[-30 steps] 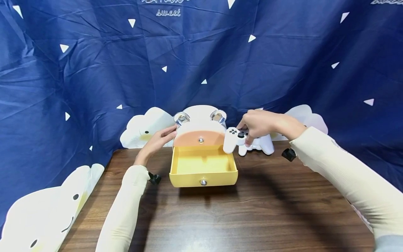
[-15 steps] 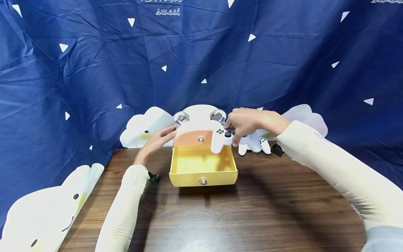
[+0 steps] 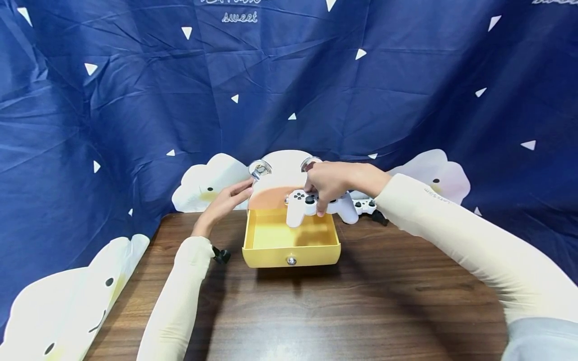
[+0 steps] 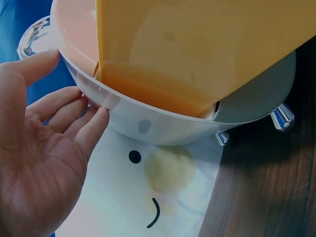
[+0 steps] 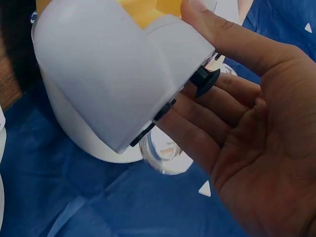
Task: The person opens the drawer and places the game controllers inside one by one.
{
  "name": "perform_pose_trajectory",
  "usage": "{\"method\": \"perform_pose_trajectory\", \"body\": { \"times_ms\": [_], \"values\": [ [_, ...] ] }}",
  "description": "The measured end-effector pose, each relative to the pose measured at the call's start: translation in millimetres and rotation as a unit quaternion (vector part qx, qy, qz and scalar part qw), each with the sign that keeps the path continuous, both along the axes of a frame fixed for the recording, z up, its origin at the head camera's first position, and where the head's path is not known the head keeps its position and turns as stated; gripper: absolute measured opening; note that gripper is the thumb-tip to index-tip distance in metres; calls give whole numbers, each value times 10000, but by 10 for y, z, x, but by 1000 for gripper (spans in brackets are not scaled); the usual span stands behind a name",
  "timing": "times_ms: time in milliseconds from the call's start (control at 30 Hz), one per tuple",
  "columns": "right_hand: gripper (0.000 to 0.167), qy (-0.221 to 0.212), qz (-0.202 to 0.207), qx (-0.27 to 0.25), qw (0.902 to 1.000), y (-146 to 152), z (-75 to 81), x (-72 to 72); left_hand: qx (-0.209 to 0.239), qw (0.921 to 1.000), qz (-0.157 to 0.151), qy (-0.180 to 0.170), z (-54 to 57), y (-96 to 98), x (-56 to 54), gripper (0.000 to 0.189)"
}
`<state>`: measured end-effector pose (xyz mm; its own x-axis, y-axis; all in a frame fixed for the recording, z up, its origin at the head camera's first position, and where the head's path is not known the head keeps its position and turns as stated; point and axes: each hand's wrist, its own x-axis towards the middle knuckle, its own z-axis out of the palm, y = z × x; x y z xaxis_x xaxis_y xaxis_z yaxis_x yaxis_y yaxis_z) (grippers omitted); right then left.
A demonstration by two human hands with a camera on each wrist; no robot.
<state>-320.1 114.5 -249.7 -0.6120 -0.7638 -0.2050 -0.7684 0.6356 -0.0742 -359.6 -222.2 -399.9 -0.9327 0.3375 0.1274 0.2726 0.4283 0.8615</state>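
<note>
A white game controller (image 3: 296,210) hangs over the pulled-out yellow drawer (image 3: 291,256), gripped across its middle by my right hand (image 3: 331,180). In the right wrist view the thumb and fingers hold the controller (image 5: 98,74) from both sides. The drawer belongs to a small white cabinet (image 3: 286,168) with an orange upper drawer (image 3: 271,199) and round silver ears. My left hand (image 3: 227,203) touches the cabinet's left side with its fingertips. Seen from the left wrist, the fingers of the left hand (image 4: 54,133) are extended against the white cabinet wall (image 4: 143,116).
A second white controller (image 3: 364,205) lies on the brown wooden table (image 3: 361,311), right of the cabinet and partly hidden by the right arm. Behind hangs a dark blue curtain (image 3: 289,75) with white cloud shapes along its lower part.
My right hand has carried the white controller leftward from beside the cabinet to above the yellow drawer. The second controller has come into view behind it. The left hand stays put.
</note>
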Motion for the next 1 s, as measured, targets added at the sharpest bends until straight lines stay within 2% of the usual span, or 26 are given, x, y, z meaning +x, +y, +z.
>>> {"method": "perform_pose_trajectory", "body": {
  "times_ms": [33, 133, 600, 1000],
  "values": [
    [51, -61, 37, 12, 10000, -32, -6, 1, -4, 10000, 7, -4, -2, 0, -2, 62],
    [58, -155, 112, 15, 9998, -115, -28, -1, 14, 10000, 0, -28, -5, -1, -12, 62],
    [59, -365, 178, 126, 9991, -360, -157, 44, -64, 10000, 45, -15, 1, 4, -12, 64],
    [37, -201, 276, 362, 9988, -527, -323, 58, 67, 10000, -16, -54, -10, -5, -34, 60]
  ]
}}
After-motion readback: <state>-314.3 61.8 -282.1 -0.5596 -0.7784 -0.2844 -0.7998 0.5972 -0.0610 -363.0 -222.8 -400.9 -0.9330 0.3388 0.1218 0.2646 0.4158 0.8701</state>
